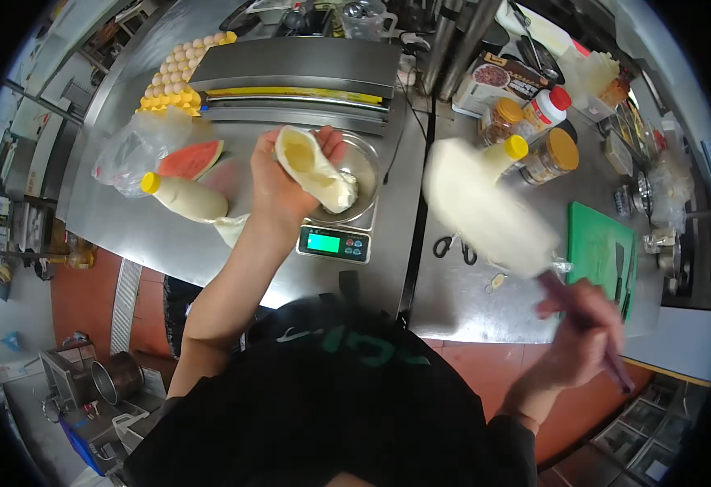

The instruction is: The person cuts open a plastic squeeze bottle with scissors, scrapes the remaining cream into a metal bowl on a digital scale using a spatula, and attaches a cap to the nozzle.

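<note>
My left hand (278, 183) holds a pale, soft piping bag (305, 166) with its mouth open, above a round metal bowl (363, 174). Some white cream shows at the bag's lower end, by the bowl. The bowl rests on a scale (333, 243) with a lit green display. On the right, my right hand (586, 333) is closed around the dark handle of a spatula (485, 211). Its broad pale head is blurred by motion and hangs over the counter, in front of a yellow-capped bottle (513, 148).
Eggs (178, 69) in a yellow tray, a watermelon piece (191, 160) and a cream-coloured bottle (185, 197) lie at the left. A metal wrapping machine (294, 69) stands behind the bowl. Jars, scissors (455, 249) and a green cutting board (595, 252) are at the right.
</note>
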Demonstrator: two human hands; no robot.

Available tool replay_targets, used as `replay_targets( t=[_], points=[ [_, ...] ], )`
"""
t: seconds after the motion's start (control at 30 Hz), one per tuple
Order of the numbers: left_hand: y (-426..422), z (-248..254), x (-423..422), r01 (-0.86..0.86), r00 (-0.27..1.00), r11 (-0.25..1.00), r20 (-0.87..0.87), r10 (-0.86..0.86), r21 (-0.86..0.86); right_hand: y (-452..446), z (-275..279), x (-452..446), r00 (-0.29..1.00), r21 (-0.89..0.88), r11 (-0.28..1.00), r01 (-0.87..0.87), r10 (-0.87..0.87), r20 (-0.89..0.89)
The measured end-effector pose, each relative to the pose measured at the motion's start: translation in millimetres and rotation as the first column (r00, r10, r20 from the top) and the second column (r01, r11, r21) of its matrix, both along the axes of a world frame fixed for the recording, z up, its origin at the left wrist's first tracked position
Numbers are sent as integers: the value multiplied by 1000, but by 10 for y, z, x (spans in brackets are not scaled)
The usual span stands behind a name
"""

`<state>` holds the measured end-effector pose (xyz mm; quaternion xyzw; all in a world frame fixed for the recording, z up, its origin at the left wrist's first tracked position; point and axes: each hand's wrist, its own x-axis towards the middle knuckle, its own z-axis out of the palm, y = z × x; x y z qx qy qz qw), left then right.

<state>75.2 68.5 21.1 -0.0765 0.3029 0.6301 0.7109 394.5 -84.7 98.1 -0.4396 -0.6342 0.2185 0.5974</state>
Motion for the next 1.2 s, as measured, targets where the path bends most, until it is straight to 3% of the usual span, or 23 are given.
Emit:
replay_targets(
  t=[0.07,0.2,0.3,0.5,1.2],
  points=[
    [-114,84,-84,-32,999,999,14,32,10,97,146,-604,978,101,978,-184,171,122],
    [-254,128,-268,-84,996,996,12,85,-40,199,162,-1010,935,75,965,-253,224,276],
    [-354,113,-373,-67,989,997,-127,72,44,253,193,-1114,909,129,946,-297,238,342],
    [-350,104,-458,-28,998,999,-62,30,33,282,231,-1301,901,3,969,-248,229,368],
    [-269,-30,-490,49,999,994,-25,-47,93,386,157,-1365,892,2,970,-244,224,392]
  ],
)
